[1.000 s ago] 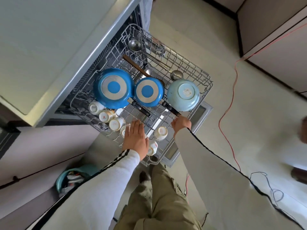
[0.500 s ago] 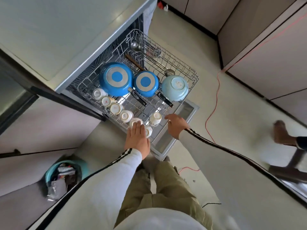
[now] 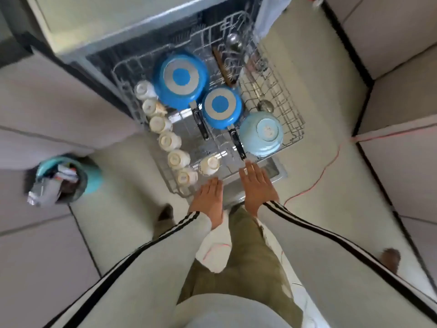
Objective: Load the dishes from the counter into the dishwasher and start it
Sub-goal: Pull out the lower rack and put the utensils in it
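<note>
Hands at the front of the full rack (image 3: 293, 119)

Left hand (image 3: 209, 197) and right hand (image 3: 256, 183) are both wide and flat and hold nothing. Their fingers lie straight at the near edge of the rack. I think they are there to push it in, but I cannot tell if they touch the wire. The dishes are in the rack, not on the counter (image 3: 94, 20): a big pan (image 3: 181, 78), a small pan (image 3: 222, 107), a bowl (image 3: 261, 133) and a row of cups (image 3: 169, 140). All are upside down, so water can run off. The rack is pulled out over the open door (image 3: 280, 172). The small pan's black handle (image 3: 236, 143) points at the right hand. A bin (image 3: 68, 178) stands on the floor to the left, well apart. A red cord (image 3: 314, 183) lies on the floor to the right.
</note>
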The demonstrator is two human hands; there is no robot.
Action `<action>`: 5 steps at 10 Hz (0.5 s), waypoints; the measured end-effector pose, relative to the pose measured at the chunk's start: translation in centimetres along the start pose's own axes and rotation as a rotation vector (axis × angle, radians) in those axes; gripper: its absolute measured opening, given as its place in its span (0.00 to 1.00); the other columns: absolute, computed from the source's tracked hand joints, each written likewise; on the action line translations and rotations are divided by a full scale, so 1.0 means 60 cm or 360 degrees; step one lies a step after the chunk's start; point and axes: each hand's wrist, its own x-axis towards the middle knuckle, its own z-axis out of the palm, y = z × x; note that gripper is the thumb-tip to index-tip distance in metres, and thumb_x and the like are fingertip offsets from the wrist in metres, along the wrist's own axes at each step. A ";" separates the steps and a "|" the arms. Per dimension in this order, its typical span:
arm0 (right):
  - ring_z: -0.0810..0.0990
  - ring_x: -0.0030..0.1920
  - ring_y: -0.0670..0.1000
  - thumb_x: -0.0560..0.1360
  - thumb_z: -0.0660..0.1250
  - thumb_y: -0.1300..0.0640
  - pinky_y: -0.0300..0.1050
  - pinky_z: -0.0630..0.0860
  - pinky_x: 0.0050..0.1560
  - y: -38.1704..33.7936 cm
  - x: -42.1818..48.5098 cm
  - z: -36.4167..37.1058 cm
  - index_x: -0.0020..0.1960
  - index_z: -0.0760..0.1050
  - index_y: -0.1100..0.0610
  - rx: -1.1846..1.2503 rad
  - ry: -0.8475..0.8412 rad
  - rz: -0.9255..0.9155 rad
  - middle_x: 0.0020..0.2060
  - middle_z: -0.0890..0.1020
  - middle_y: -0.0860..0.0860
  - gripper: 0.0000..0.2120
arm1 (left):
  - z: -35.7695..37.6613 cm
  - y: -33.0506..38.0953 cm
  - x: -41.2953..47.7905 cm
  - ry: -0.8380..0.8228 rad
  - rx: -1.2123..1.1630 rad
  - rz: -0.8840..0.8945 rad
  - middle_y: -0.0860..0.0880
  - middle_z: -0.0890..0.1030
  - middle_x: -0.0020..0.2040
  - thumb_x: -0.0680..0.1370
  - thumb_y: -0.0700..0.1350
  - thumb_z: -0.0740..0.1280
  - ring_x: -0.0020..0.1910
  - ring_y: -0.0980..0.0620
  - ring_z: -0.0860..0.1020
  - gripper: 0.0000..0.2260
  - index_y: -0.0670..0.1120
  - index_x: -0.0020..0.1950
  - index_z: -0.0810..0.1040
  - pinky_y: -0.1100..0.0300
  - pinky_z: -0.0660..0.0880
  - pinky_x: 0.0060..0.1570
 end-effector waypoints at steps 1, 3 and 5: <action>0.39 0.79 0.56 0.82 0.51 0.59 0.55 0.42 0.78 0.040 0.016 0.020 0.80 0.39 0.56 -0.0081 -0.0081 -0.0232 0.79 0.40 0.56 0.31 | 0.022 0.045 0.017 -0.0017 -0.0212 -0.0281 0.44 0.40 0.81 0.81 0.46 0.56 0.80 0.45 0.43 0.34 0.43 0.80 0.39 0.49 0.45 0.78; 0.62 0.76 0.57 0.83 0.37 0.62 0.55 0.53 0.76 0.074 0.018 0.041 0.76 0.56 0.59 0.0110 0.0005 -0.0295 0.77 0.62 0.56 0.23 | 0.056 0.104 0.034 0.0162 -0.0304 -0.0502 0.44 0.39 0.81 0.80 0.47 0.57 0.80 0.46 0.41 0.35 0.43 0.80 0.39 0.46 0.44 0.78; 0.45 0.79 0.54 0.75 0.63 0.57 0.52 0.38 0.76 0.095 0.022 0.027 0.80 0.45 0.57 -0.0021 -0.0040 -0.0426 0.80 0.49 0.54 0.40 | 0.078 0.111 0.045 0.0364 -0.0393 -0.0547 0.43 0.52 0.81 0.75 0.43 0.69 0.79 0.44 0.53 0.38 0.41 0.80 0.53 0.44 0.53 0.77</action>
